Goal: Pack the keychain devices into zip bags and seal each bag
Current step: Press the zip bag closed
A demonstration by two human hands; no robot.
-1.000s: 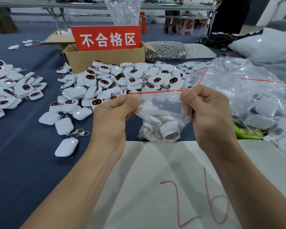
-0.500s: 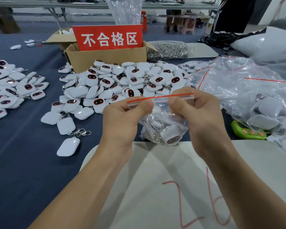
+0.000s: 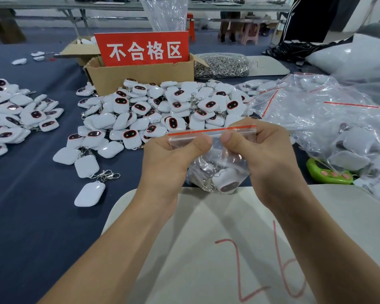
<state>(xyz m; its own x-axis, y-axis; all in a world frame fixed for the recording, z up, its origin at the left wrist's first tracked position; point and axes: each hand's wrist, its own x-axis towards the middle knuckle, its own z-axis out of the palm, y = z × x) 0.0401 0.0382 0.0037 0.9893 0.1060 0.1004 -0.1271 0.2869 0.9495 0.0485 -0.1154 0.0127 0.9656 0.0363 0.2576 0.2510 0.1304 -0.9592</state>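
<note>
A clear zip bag with a red strip along its top holds several white keychain devices. My left hand and my right hand both pinch the bag's top just under the red strip, thumbs nearly touching at the middle. The bag hangs above the table's near edge. A big pile of white keychain devices with dark faces lies behind the bag. A second pile lies at the far left.
A cardboard box with a red sign stands behind the pile. A heap of clear bags, some filled, lies at right. A green device sits beside it. A pale board marked 26 lies nearest me. A bag of metal clasps lies behind.
My two hands have slid toward each other along the bag's top, from its corners to the middle. The bag has dropped slightly lower in view.
</note>
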